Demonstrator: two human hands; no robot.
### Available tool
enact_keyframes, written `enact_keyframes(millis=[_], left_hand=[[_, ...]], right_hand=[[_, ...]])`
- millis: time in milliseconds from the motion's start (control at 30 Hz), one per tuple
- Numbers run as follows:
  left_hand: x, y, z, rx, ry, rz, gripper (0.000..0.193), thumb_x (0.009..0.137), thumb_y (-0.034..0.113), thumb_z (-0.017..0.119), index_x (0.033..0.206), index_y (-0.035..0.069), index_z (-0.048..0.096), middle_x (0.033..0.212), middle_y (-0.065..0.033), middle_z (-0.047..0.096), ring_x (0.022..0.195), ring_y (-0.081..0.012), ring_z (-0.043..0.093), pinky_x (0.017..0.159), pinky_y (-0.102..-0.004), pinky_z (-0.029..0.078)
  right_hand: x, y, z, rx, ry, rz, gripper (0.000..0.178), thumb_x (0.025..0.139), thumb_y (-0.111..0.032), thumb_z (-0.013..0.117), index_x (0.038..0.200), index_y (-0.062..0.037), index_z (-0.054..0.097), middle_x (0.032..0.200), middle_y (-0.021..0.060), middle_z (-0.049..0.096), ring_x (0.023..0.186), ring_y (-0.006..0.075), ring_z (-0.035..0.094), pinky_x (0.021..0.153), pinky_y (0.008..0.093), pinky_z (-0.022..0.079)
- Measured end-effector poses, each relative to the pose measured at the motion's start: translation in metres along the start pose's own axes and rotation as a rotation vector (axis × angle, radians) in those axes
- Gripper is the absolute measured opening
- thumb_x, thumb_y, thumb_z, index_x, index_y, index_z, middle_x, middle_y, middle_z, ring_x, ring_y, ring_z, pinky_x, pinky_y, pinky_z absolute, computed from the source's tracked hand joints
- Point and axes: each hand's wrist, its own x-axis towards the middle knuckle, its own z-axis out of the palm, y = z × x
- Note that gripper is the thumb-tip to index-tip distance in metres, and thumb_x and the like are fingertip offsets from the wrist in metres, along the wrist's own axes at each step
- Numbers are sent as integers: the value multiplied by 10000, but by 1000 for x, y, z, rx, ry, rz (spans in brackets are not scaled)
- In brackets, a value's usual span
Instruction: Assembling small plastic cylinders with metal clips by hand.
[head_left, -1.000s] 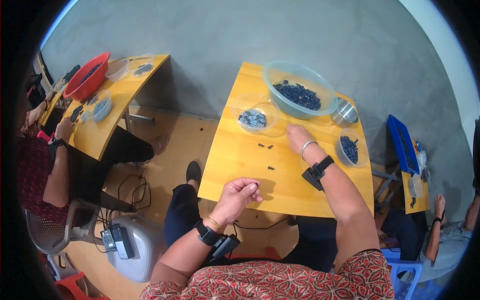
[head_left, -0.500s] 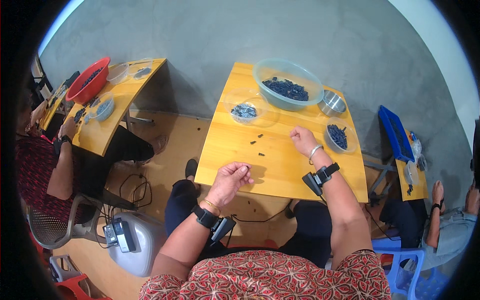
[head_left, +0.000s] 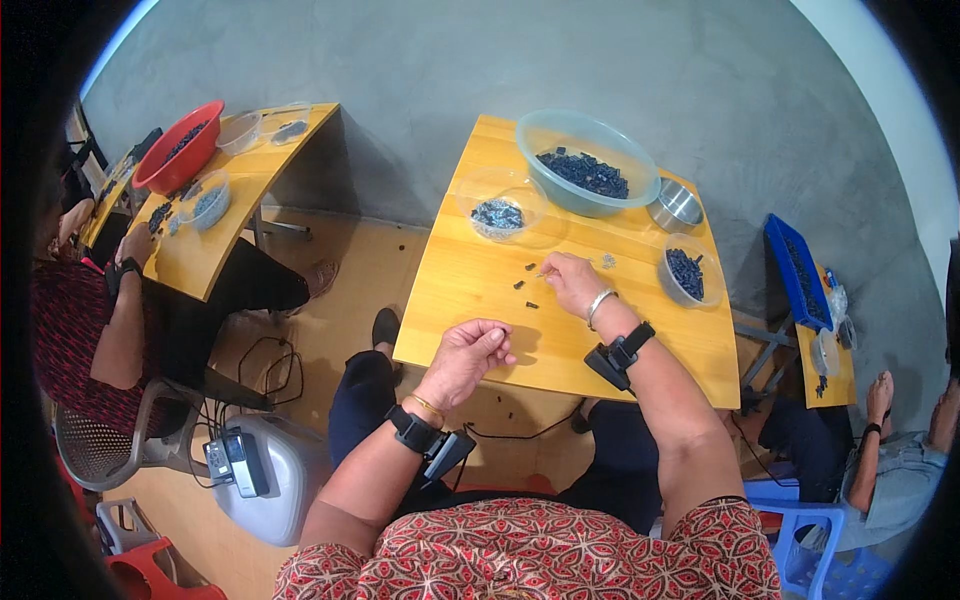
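My left hand (head_left: 465,360) is closed in a pinch above the near edge of the yellow table (head_left: 450,320); what sits between its fingertips is too small to make out. My right hand (head_left: 575,284) reaches over the tabletop with thumb and fingers pinched together, and anything held there is too tiny to name. Left of it lie three little black pieces: a far one (head_left: 530,267), a middle one (head_left: 519,285) and a nearer one (head_left: 532,305). On its other side is a small heap of silvery bits (head_left: 609,261).
At the back stands a pale green basin (head_left: 640,203) of black parts. Around it are a clear tub (head_left: 470,228) of shiny bits, a metal bowl (head_left: 676,207) and a clear tub (head_left: 690,298) of dark pieces. People sit at tables on both sides; a red basin (head_left: 205,150) stands left.
My right hand has moved left toward the black pieces, and the silvery heap now shows beside it. My left hand stays pinched in nearly the same place.
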Motion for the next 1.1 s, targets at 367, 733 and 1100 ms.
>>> enact_keyframes(millis=[367, 733, 1100], left_hand=[[-3, 2, 5, 6, -2, 10, 122, 872, 73, 510, 934, -3, 582, 762, -26, 550, 684, -100, 517, 701, -277, 499], [-47, 12, 40, 15, -157, 133, 168, 858, 62, 518, 1001, 4, 585, 830, -35, 568, 734, -115, 540, 740, -302, 488], [-98, 21, 78, 58, -219, 189, 165, 838, 42, 545, 994, 11, 586, 887, -73, 606, 794, -179, 594, 764, -324, 494]], right_hand=[[-1, -1, 5, -33, -10, 40, 57, 748, -36, 504, 780, -3, 538, 756, 161, 579, 683, 305, 561, 639, 345, 455], [-105, -111, -49, 801, 17, 153, 37, 822, -7, 522, 856, 5, 514, 755, 24, 547, 655, 79, 518, 614, 215, 448], [-144, -174, -68, 834, 106, -46, 92, 820, 14, 541, 898, -8, 498, 769, 5, 524, 670, 54, 501, 605, 190, 438]])
